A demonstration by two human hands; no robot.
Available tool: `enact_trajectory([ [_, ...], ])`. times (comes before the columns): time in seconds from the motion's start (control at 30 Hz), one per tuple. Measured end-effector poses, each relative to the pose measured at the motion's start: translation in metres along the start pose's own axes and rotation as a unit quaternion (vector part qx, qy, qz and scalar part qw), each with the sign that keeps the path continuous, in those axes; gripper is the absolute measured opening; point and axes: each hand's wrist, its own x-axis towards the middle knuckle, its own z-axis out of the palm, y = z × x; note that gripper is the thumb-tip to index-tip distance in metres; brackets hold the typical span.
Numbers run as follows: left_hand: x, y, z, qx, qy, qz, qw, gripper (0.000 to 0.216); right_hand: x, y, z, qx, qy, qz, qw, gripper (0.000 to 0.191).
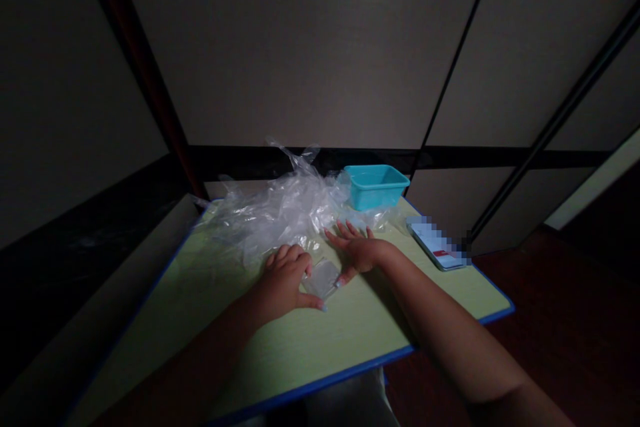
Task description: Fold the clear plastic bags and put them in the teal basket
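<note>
A small folded piece of clear plastic point(324, 278) lies on the light green table point(320, 340) between my hands. My left hand point(286, 280) rests on its left side with the fingers curled down and the thumb stretched along its near edge. My right hand point(356, 247) lies flat with its fingers spread, the thumb touching the piece's right edge and the fingers reaching onto a heap of crumpled clear plastic bags point(280, 210) just behind.
A turquoise plastic tub point(376, 185) stands at the table's far edge, right of the heap. A phone point(439, 245) lies near the right edge. The table has a blue rim and stands against a dim panelled wall; dark floor lies to the right.
</note>
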Motion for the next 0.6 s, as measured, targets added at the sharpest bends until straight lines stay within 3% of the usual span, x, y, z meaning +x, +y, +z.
enact_trajectory([
  [0.13, -0.001, -0.001, 0.0, -0.003, 0.0, 0.0, 1.0, 0.056, -0.002, 0.004, -0.002, 0.008, 0.01, 0.003, 1.0, 0.122],
  [0.37, 0.0, 0.0, 0.002, -0.004, 0.005, -0.01, 1.0, 0.058, -0.003, -0.017, 0.006, 0.03, 0.04, -0.103, 0.993, 0.112],
  [0.6, 0.0, 0.0, 0.001, 0.004, 0.011, -0.019, 1.0, 0.062, -0.004, -0.033, 0.014, 0.002, 0.079, -0.104, 0.991, 0.104],
])
